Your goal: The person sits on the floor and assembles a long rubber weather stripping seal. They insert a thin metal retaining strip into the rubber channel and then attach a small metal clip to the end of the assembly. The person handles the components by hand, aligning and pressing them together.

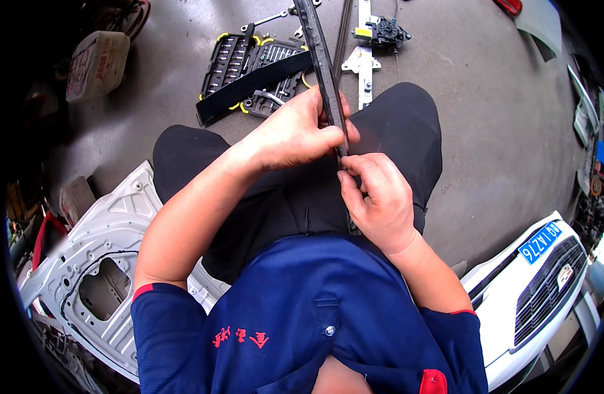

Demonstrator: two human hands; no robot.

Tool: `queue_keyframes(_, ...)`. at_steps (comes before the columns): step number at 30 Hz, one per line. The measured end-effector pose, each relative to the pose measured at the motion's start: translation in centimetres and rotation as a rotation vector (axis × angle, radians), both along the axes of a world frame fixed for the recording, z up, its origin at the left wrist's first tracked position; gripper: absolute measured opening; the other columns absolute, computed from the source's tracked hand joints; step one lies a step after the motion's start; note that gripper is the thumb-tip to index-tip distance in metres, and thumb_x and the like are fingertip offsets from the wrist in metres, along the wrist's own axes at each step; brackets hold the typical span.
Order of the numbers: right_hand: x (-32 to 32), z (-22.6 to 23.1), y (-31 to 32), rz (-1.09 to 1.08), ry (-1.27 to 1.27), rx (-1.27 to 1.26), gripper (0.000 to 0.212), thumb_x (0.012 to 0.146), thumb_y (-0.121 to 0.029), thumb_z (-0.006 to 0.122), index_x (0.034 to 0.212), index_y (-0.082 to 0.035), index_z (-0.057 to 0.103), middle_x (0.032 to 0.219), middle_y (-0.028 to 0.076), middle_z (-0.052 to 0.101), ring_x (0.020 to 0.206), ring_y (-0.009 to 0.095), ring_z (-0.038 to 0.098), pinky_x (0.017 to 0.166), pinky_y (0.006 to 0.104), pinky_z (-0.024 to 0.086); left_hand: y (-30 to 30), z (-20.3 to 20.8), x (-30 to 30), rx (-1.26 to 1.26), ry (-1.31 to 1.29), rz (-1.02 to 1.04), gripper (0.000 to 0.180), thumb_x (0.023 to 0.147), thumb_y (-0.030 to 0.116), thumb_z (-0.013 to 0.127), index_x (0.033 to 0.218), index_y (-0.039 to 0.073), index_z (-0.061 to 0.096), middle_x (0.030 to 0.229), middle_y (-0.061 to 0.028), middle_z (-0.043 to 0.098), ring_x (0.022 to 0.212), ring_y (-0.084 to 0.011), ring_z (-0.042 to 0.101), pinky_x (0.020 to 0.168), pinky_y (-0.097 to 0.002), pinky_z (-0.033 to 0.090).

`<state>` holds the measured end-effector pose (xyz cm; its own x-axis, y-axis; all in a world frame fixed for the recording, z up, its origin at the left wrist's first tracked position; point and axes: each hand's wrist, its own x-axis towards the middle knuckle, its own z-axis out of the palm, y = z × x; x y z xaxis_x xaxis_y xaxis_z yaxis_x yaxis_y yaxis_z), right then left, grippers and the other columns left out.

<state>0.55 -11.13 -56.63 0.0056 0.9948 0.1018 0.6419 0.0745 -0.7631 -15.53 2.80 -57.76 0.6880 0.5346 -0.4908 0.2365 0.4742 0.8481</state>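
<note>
A long black trim strip (324, 62), like a window seal or channel, runs from the top of the view down between my knees. My left hand (305, 131) is closed round it, the thumb pressed along its near face and fingertips showing on the far side. Just below, my right hand (384, 197) pinches with thumb and forefinger at the strip's lower part. Whether it grips the strip itself or a small piece on its edge is hidden. A second narrow dark length (343, 33) shows behind the strip.
Beyond my knees lies an open socket set case (226, 62) with a flat black strip (256, 85) across it. Wrenches (270, 20) and a window regulator (365, 65) with its motor lie nearby. A white door shell (85, 240) is left, a white bumper (499, 308) right, a plastic container (98, 65) far left.
</note>
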Motion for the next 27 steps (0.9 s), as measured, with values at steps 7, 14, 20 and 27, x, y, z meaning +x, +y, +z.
queue_keyframes(7,-0.4,0.3,-0.5,0.002,-0.023,-0.040,0.027,0.084,-0.002,0.076,0.110,-0.002,0.070,0.095,0.012,0.066,0.082,0.030,0.069,0.074,0.0381,0.057,-0.2,-0.3,-0.1,0.050,0.002,0.000,0.034,0.085,0.000,0.056,0.119,0.001,0.049,0.105,-0.0127,0.073,0.097,-0.0183,0.071,0.083,-0.0339,0.058)
queue_keyframes(14,-0.3,0.6,-0.2,-0.006,-0.042,-0.053,0.034,0.085,-0.003,0.074,0.119,-0.002,0.068,0.095,0.012,0.065,0.081,0.029,0.068,0.073,0.0381,0.057,-0.1,0.3,0.2,0.035,0.020,-0.024,0.035,0.085,0.001,0.056,0.119,0.000,0.049,0.104,-0.0118,0.073,0.099,-0.0180,0.070,0.084,-0.0331,0.058)
queue_keyframes(20,-0.1,1.1,0.0,0.065,-0.161,0.000,0.038,0.086,-0.005,0.072,0.124,-0.001,0.066,0.093,0.011,0.061,0.081,0.028,0.065,0.073,0.0375,0.056,-0.2,0.3,0.3,0.037,-0.013,-0.026,0.035,0.086,0.001,0.056,0.120,0.001,0.050,0.104,-0.0113,0.073,0.097,-0.0167,0.069,0.082,-0.0319,0.056)
queue_keyframes(27,0.0,2.2,0.1,0.148,-0.292,-0.040,0.036,0.088,-0.006,0.072,0.123,0.002,0.066,0.096,0.012,0.060,0.082,0.028,0.065,0.073,0.0381,0.055,-0.3,0.2,0.3,0.050,0.032,-0.044,0.033,0.087,0.003,0.057,0.119,0.000,0.051,0.105,-0.0128,0.074,0.097,-0.0175,0.070,0.082,-0.0320,0.057)
